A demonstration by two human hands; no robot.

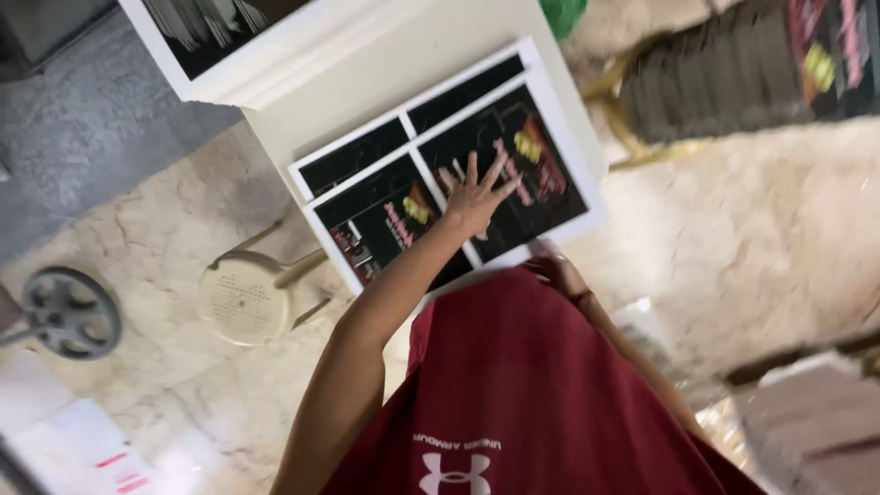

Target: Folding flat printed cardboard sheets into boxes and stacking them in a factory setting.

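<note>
A large printed sheet (541, 197), dark panels with a white border, lies on top of a stack on a white table (367, 82). My left hand (474, 195) rests flat on the middle of the sheet with its fingers spread, the bare arm reaching in from the lower left. My right hand (561, 275) is at the sheet's near edge, fingers curled. My red shirt (522, 394) hides part of it, so its hold on the edge is unclear.
A cream plastic stool (243, 298) stands left of the table on the marble floor. A grey handwheel (71, 312) is at far left, with white papers (73, 445) below it. Stacks of dark printed sheets sit at top left (211, 27), top right (724, 82) and lower right (811, 422).
</note>
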